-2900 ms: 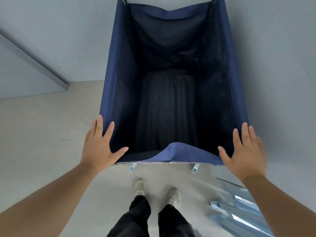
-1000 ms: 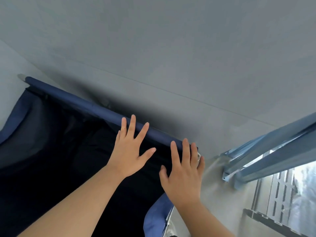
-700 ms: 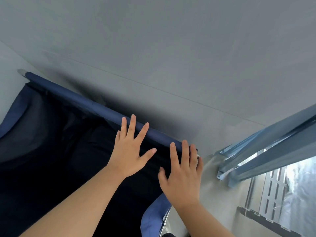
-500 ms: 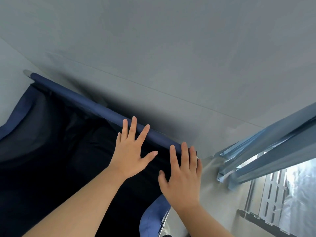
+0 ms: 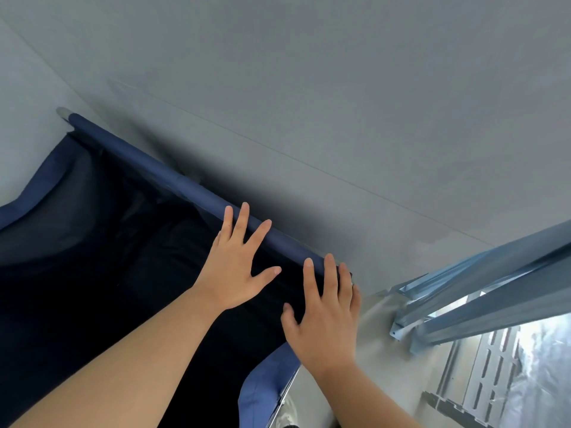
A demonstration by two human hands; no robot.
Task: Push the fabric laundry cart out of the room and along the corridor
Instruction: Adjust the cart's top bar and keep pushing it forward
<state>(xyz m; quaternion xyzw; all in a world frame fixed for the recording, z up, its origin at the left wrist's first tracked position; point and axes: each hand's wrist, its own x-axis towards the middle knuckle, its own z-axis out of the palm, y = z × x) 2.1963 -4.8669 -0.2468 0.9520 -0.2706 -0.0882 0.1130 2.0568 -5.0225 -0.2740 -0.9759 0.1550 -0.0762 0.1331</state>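
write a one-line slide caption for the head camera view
Left hand and right hand rest open on the top rail of the navy fabric laundry cart, beside a grey wall.

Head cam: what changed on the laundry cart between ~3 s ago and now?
The left hand left the cart's near left corner and crossed to the right side rail, now flat beside the right hand, which stays by the near right corner. The view swung right toward a metal frame. Unchanged: both hands open, fingers straight; barely any motion in the last second.
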